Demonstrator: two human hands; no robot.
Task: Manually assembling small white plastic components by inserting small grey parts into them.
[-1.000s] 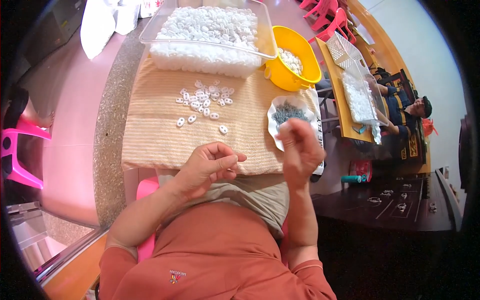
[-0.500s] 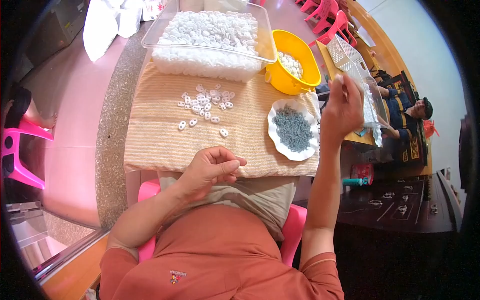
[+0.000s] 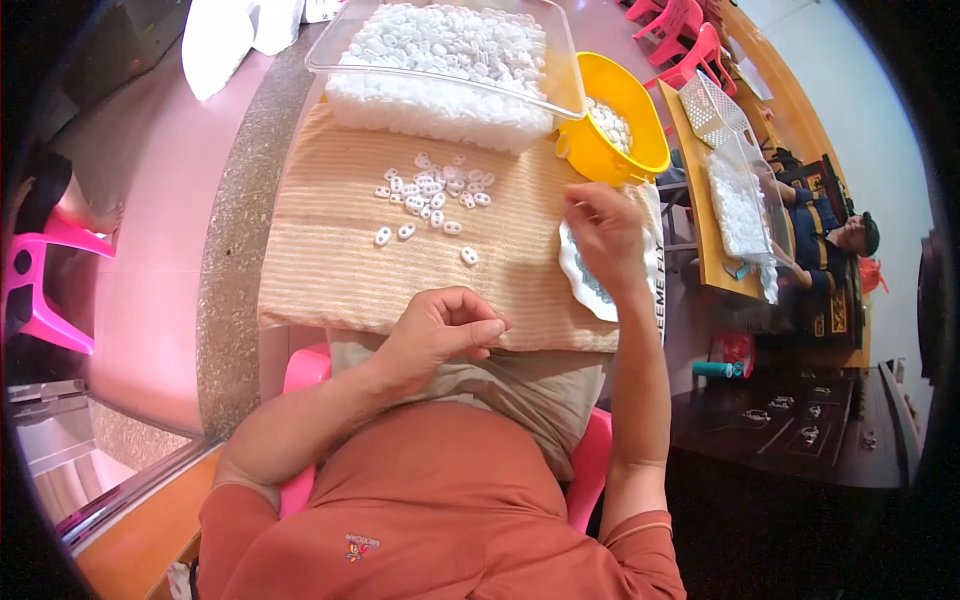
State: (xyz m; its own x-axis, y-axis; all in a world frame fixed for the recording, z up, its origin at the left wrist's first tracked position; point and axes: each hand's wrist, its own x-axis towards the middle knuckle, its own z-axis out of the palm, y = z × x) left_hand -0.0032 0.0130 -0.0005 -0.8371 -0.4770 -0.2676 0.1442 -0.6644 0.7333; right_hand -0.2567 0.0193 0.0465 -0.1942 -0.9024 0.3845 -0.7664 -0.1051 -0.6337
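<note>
Loose pieces: small white plastic parts (image 3: 432,195) lie scattered on the striped cloth (image 3: 330,270), mid-table.
Right hand: right hand (image 3: 603,235) hovers over the white plate (image 3: 580,280) of small dark bits, fingers drawn together; whether they pinch anything, cannot tell.
Left hand: left hand (image 3: 440,330) rests at the cloth's near edge, fingers curled, thumb against forefinger; contents not visible.
Supply: clear tub (image 3: 450,60) and yellow bowl (image 3: 625,150) behind.
Advice: pick one bit at a time, low over the plate.
</note>
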